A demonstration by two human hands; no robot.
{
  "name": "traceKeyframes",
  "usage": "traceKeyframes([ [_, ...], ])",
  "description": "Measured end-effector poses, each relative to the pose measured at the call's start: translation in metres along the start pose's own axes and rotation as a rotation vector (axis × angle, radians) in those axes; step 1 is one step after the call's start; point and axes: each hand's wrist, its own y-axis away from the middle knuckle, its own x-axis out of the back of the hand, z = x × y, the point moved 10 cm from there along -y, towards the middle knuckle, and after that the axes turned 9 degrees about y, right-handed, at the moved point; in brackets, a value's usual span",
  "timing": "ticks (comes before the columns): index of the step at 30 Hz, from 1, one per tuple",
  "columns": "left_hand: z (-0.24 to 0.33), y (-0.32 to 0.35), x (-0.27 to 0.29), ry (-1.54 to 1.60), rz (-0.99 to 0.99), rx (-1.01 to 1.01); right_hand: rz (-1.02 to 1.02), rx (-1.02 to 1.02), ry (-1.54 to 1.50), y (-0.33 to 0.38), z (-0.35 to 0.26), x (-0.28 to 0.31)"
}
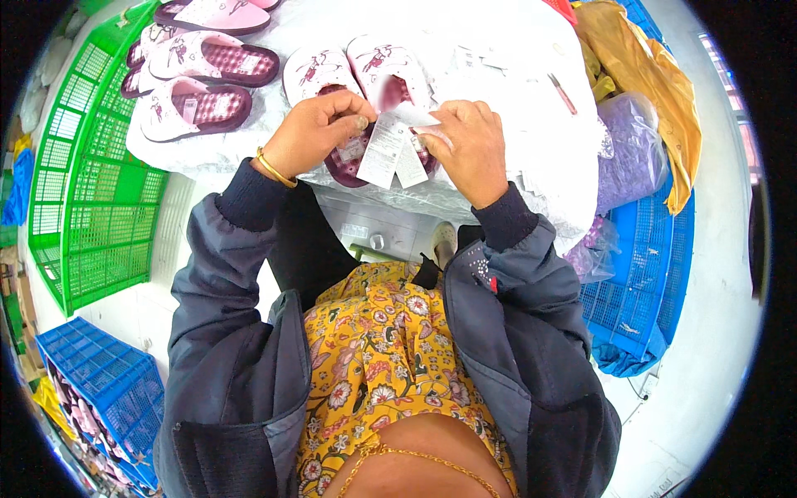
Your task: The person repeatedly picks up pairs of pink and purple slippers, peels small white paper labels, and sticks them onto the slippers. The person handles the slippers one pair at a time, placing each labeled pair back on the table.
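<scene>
The right hand (469, 145) pinches the white paper tags (383, 153) near their upper end, over a pair of pale slippers (382, 63) at the near edge of the table (519, 100). The left hand (320, 133) curls beside them — whether it grips anything is hard to tell.

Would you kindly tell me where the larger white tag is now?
In the head view, the larger white tag is above centre, between the left hand and right hand, over the printed slippers.

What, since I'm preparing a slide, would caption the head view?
Both hands at white paper tags over a pair of pale slippers on a white-covered table.
</scene>
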Motion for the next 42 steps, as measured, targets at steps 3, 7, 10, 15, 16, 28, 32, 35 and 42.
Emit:
traceKeyframes([
  [3, -0.005, 0.007, -0.001, -0.057, -0.011, 0.068, -0.058, -0.013, -0.019, 0.004, 0.004, -0.010],
  [7, -0.013, 0.008, -0.001, -0.024, -0.011, 0.032, -0.229, -0.227, -0.285, 0.007, 0.018, -0.030],
  [10, -0.017, 0.006, -0.003, 0.014, -0.015, 0.076, -0.185, -0.430, -0.586, 0.012, 0.034, -0.040],
  [15, -0.014, 0.004, 0.000, 0.049, 0.033, 0.002, -0.137, -0.279, -0.346, 0.004, 0.029, -0.031],
  [16, -0.014, 0.003, 0.004, 0.090, 0.084, 0.025, -0.146, -0.272, -0.344, 0.002, 0.028, -0.030],
  [28, 0.007, -0.044, -0.022, 0.052, 0.137, 0.023, -0.189, -0.136, -0.143, -0.009, 0.019, -0.034],
  [32, -0.007, -0.034, -0.043, -0.086, -0.217, 0.209, -0.145, -0.255, -0.364, -0.004, 0.036, -0.033],
  [35, -0.013, -0.030, -0.039, -0.090, -0.153, 0.122, -0.174, -0.449, -0.601, 0.002, 0.040, -0.041],
  [42, -0.021, -0.019, -0.031, 0.292, 0.174, 0.078, -0.250, -0.736, -1.039, 0.017, 0.027, -0.069],
])
